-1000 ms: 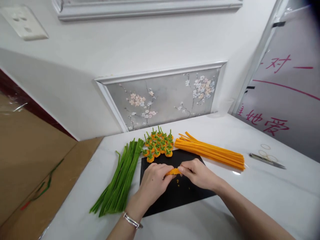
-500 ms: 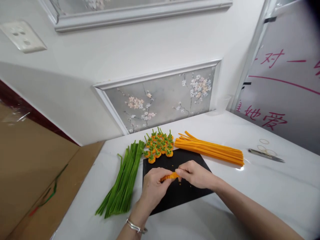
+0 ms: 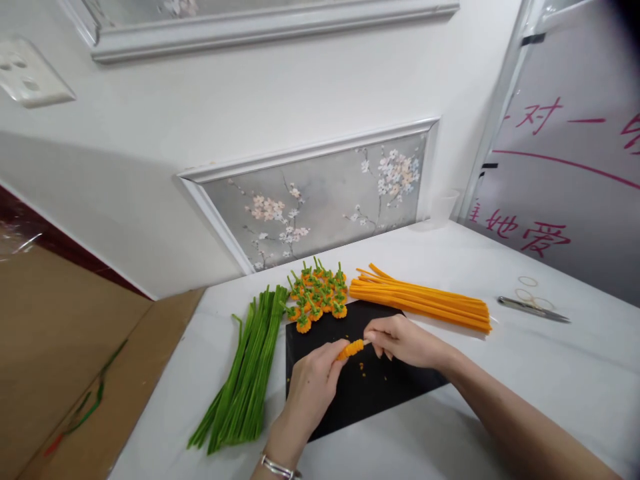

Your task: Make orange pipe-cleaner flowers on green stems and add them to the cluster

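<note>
A coiled orange pipe cleaner (image 3: 352, 350) is pinched in my left hand (image 3: 314, 383), above the black mat (image 3: 350, 407). My right hand (image 3: 407, 339) grips a thin pale stick (image 3: 367, 342) whose visible end meets the right end of the coil. How far the stick runs inside is hidden. Beyond my hands, a cluster of small orange pumpkin-like pieces with green stems (image 3: 317, 293) sits at the mat's back left edge. Orange fluff bits (image 3: 362, 366) lie on the mat.
Green pipe cleaners (image 3: 250, 380) lie in a bundle at the left, orange ones (image 3: 425, 300) at the back right. Scissors or tweezers (image 3: 533, 309) rest by rubber bands (image 3: 527, 281). A clear cup (image 3: 444, 205) stands by the wall. Cardboard (image 3: 100, 373) borders the table's left side.
My right hand has shifted slightly right and up, away from my left hand. More of the orange coil and the pale stick now show between them. The view has moved a little.
</note>
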### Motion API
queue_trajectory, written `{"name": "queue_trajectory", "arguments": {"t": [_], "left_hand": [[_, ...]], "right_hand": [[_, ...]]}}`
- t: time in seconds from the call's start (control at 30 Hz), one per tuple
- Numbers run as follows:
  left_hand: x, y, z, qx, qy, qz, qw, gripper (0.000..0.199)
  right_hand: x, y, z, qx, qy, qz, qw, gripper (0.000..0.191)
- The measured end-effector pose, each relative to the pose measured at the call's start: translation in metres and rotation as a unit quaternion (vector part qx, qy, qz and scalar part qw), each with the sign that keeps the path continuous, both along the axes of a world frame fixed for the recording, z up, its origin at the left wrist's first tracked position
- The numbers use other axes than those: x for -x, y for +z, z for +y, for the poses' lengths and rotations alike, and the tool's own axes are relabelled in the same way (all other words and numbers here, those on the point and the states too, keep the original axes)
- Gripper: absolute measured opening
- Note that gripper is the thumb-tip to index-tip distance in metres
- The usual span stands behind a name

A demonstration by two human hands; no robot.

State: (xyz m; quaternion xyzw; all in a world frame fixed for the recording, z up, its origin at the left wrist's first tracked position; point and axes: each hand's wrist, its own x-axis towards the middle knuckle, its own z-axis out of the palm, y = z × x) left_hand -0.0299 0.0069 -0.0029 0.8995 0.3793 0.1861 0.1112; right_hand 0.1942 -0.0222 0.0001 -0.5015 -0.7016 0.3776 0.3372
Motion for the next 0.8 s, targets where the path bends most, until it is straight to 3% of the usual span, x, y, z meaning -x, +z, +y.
{"name": "queue_trajectory", "arguments": {"t": [0.1, 0.23, 0.4, 0.6, 0.8], "left_hand": [[-0.003, 0.002, -0.002, 0.007, 0.008, 0.015, 1.000, 0.032], [-0.010, 0.007, -0.006, 0.026, 0.027, 0.001, 0.999, 0.033], [-0.011, 0.012, -0.007, 0.056, 0.010, -0.022, 0.998, 0.020], [-0.007, 0.016, -0.004, 0.031, 0.009, 0.019, 0.999, 0.026], [-0.001, 0.017, -0.001, 0.032, 0.011, 0.048, 0.998, 0.019]], "right_hand": [[0.006, -0.004, 0.002, -0.030, -0.021, -0.019, 0.999, 0.029], [0.023, -0.013, 0.002, -0.022, -0.041, 0.034, 0.998, 0.022], [0.033, -0.021, -0.001, -0.016, -0.021, 0.020, 0.999, 0.039], [0.032, -0.014, -0.001, -0.063, -0.012, -0.068, 0.996, 0.035], [0.020, -0.008, -0.001, -0.070, -0.018, -0.107, 0.992, 0.032]]}}
